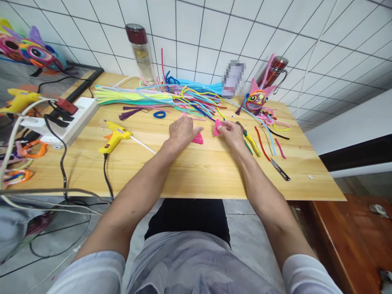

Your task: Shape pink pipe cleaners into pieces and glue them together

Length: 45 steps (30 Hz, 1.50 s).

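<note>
Between the thumb and fingers of my right hand [231, 132] is a small pink ridged piece [217, 127], made of pipe cleaners side by side and held just above or on the table. My left hand [182, 132] is closed over a second pink ridged triangle [198, 139]. Its lower corner shows below my thumb; the rest is mostly hidden under the hand. Just right of my right hand lie yellow-and-green handled pliers [252, 143]. To the left of my left hand rests a yellow glue gun [115, 136] with a white glue stick in its back.
Pipe cleaners [147, 97] lie in bundles along the back, near a glass bottle [141, 53]. A colourful fish-like craft figure [257, 98] stands back right. Thread snips [280, 169] lie at right. A power strip [75, 122] and cables occupy the left.
</note>
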Each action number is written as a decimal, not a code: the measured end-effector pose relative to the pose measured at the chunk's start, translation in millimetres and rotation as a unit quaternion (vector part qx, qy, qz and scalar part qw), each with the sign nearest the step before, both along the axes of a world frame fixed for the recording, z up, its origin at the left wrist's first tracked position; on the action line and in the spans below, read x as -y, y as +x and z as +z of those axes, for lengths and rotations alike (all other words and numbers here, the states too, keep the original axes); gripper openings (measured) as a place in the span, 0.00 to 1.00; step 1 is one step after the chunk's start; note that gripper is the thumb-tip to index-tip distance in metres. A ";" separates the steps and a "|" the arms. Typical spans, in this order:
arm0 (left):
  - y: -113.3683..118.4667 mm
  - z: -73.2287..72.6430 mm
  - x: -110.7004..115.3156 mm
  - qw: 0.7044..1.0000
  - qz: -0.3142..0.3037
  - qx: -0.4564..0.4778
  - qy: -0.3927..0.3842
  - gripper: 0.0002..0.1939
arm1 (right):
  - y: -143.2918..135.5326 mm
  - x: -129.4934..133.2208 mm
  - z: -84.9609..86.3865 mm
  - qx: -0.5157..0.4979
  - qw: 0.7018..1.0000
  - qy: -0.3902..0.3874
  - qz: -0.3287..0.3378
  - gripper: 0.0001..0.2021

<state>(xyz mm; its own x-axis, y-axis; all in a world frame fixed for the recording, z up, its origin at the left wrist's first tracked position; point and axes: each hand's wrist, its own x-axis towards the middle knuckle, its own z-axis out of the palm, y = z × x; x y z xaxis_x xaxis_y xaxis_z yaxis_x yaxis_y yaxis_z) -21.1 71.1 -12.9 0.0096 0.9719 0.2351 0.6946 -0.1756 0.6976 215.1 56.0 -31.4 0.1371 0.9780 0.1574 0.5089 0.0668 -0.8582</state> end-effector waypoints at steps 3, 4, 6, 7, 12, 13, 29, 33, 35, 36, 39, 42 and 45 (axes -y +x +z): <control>10.6 -7.1 5.0 0.998 -0.030 -0.044 -0.032 0.25 | -5.5 3.2 6.7 0.120 0.992 0.026 -0.026 0.18; 11.9 -7.8 5.7 0.997 -0.040 -0.047 -0.049 0.23 | -8.1 6.0 10.2 0.144 0.989 0.033 -0.026 0.18; 11.3 -7.0 5.4 0.994 -0.064 -0.029 -0.086 0.20 | -14.0 13.2 16.9 0.158 0.987 0.036 -0.016 0.16; 9.9 -5.7 4.6 0.992 -0.079 -0.011 -0.098 0.19 | -16.9 16.9 19.6 0.155 0.987 0.035 -0.008 0.15; 6.1 4.0 2.8 0.979 -0.118 0.149 -0.071 0.15 | -27.8 30.1 24.3 0.048 0.997 0.022 0.052 0.17; 7.4 6.0 3.7 0.972 -0.119 0.193 -0.060 0.14 | -29.2 31.4 24.3 0.006 0.997 0.012 0.070 0.19; -8.0 23.3 4.1 0.994 -0.075 -0.051 -0.057 0.11 | -8.1 23.5 32.6 -0.156 0.982 0.107 0.002 0.11; 29.1 12.9 70.1 0.984 -0.073 -0.134 -0.089 0.08 | -5.7 20.7 35.6 -0.159 0.978 0.132 -0.026 0.10; 53.1 8.8 121.2 0.979 -0.173 -0.094 -0.062 0.07 | -5.8 20.1 37.1 -0.162 0.976 0.140 -0.027 0.11; 63.4 8.1 144.4 0.963 -0.256 -0.056 -0.064 0.08 | -5.6 20.0 37.9 -0.163 0.976 0.143 -0.025 0.12; 76.6 10.9 177.7 0.887 -0.461 -0.009 -0.040 0.08 | -1.7 19.9 40.7 -0.171 0.974 0.149 -0.026 0.14; 55.7 15.0 149.6 0.946 -0.303 -0.107 0.045 0.13 | 7.4 19.1 46.9 -0.190 0.969 0.155 -0.037 0.16; 29.0 14.0 115.4 0.982 -0.051 -0.180 -0.036 0.32 | 16.7 17.8 60.4 -0.216 0.960 0.176 -0.030 0.16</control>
<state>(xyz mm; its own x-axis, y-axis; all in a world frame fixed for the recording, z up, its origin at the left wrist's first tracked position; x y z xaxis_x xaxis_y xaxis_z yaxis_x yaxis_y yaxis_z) 7.9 -44.3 1.2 0.1768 0.9756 0.1301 0.8801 -0.2159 0.4230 231.8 38.2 29.0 0.3190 0.8626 0.3925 0.1229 0.3730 -0.9197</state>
